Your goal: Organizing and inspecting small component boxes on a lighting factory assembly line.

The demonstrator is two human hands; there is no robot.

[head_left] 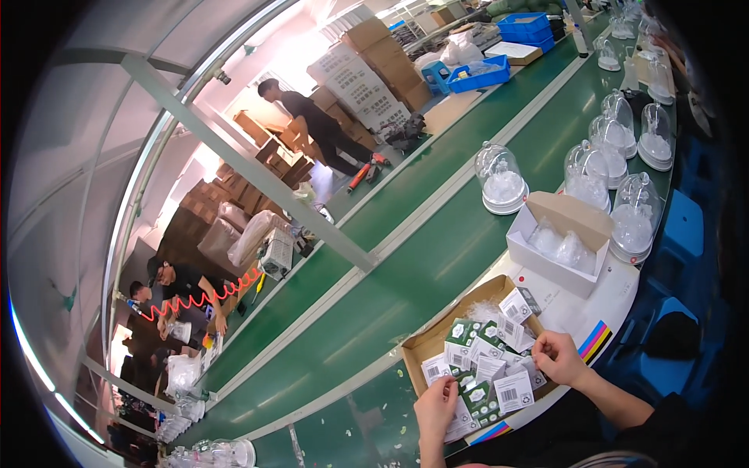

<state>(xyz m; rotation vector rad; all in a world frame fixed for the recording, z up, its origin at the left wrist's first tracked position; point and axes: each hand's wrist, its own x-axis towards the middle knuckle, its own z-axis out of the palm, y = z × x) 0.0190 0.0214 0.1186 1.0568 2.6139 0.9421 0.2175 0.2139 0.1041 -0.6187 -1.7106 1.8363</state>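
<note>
An open brown cardboard box [434, 337] sits in front of me, filled with several green-and-white printed cards [460, 348] and white labels with barcodes [513, 391]. At the box's near left corner is my left hand [437, 409], its thumb and fingers pinched together over the cards. My right hand [559, 360] is at the box's right edge with its fingers curled into a pinch, close to a greyish card [534, 370]. Whatever sits between the fingertips of either hand is too small or hidden to make out.
Beyond the box stands an open white carton [552, 265] with clear plastic pieces inside. Several clear domes on white bases [501, 179] stand along the green conveyor table [421, 226]. Blue stools [669, 343] are at the right. People work across the table.
</note>
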